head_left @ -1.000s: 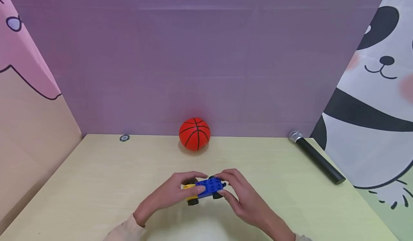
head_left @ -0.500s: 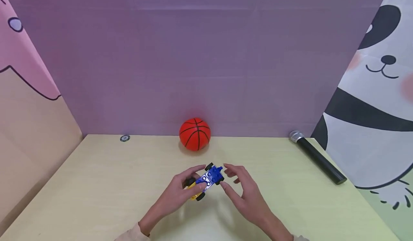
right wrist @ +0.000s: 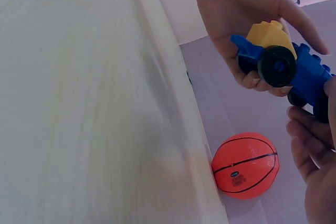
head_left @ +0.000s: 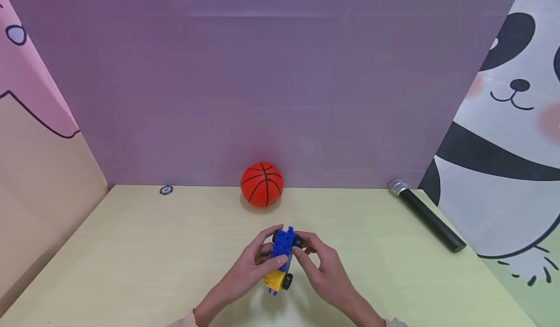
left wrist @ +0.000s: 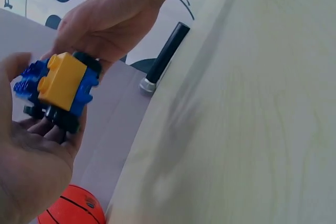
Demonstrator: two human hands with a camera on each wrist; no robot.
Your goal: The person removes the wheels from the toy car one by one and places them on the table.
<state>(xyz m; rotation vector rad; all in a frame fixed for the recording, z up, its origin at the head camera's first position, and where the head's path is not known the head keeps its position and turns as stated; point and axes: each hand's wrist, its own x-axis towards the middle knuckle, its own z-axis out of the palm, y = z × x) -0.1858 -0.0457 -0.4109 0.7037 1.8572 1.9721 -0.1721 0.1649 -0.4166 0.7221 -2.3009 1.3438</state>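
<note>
A toy car (head_left: 283, 247) of blue building blocks, with a yellow block (head_left: 274, 280) at one end and black wheels, is held above the table. Its yellow end points toward me in the head view. My left hand (head_left: 247, 273) grips the car from the left, thumb on its blue top and fingers underneath; the palm shows in the left wrist view. With thumb and fingers, my right hand (head_left: 325, 271) pinches the car at the far right wheel (head_left: 299, 242). The right wrist view shows the near wheel (right wrist: 277, 66) and the yellow block from the side.
Behind the hands, a small red basketball (head_left: 262, 184) sits at the table's back edge. A round chip (head_left: 166, 190) lies at the back left. On the right, a black microphone (head_left: 430, 217) lies slanted. A purple panel (head_left: 280, 84) rises behind the table (head_left: 144, 249).
The car has turned counterclockwise from lying crosswise to pointing away from me. The right hand came off it half a second ago and now pinches it again; the left hand kept its grip.
</note>
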